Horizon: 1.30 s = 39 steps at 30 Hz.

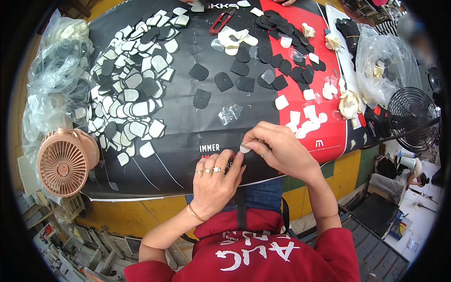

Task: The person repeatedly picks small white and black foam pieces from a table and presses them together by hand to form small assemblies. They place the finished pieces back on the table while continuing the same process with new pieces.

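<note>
My right hand [282, 152] pinches a small white rounded piece [244, 148] between thumb and fingertips near the table's front edge. Beside it my left hand [213, 181] rests with its fingers stretched out and lying flat, the fingertips close to that piece. Whether a dark patch lies under these fingers cannot be made out against the black mat [183, 117]. Ahead of my hands are loose black rounded patches [223, 81] and a scrap of clear plastic film [230, 113]. Several white pieces [310, 124] lie to the right on the mat's red part.
A large heap of black and white patches [134, 89] covers the left side, near a pink fan [66, 162] and plastic bags [58, 61]. Red thread snips [222, 20] lie at the far side. Right are a black fan [413, 117] and a clear bag [383, 61]. Another person's hand [284, 2] shows at the far edge.
</note>
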{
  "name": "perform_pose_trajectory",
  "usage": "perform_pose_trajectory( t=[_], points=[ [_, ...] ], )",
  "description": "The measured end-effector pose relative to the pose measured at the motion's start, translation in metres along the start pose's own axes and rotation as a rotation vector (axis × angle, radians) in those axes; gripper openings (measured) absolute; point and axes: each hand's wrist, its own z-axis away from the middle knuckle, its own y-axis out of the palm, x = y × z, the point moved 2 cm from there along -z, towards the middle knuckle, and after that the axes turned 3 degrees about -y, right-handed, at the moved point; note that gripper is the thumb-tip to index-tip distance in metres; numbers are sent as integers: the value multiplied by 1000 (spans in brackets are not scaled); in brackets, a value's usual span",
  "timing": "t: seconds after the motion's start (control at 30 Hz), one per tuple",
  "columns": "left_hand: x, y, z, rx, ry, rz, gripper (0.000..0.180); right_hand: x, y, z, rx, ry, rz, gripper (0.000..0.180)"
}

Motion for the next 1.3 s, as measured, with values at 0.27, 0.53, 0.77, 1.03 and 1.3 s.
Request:
perform_pose_trajectory(
  t=[0.27, 0.53, 0.77, 1.03, 1.3],
  points=[
    [5, 2, 2, 4, 44, -25, 38, -2, -1, -5, 44, -8, 23, 12],
    [5, 2, 2, -43, 55, -9, 33, 0, 0, -4, 48, 10, 38, 13],
    [4, 3, 1, -50, 42, -32, 31, -1, 0, -2, 46, -2, 24, 12],
    [2, 3, -1, -62, 53, -65, 29, 4, 5, 4, -1, 2, 105, 13],
    [1, 1, -3, -52, 41, -48, 33, 3, 10, 8, -43, -20, 167, 10]
  ],
)
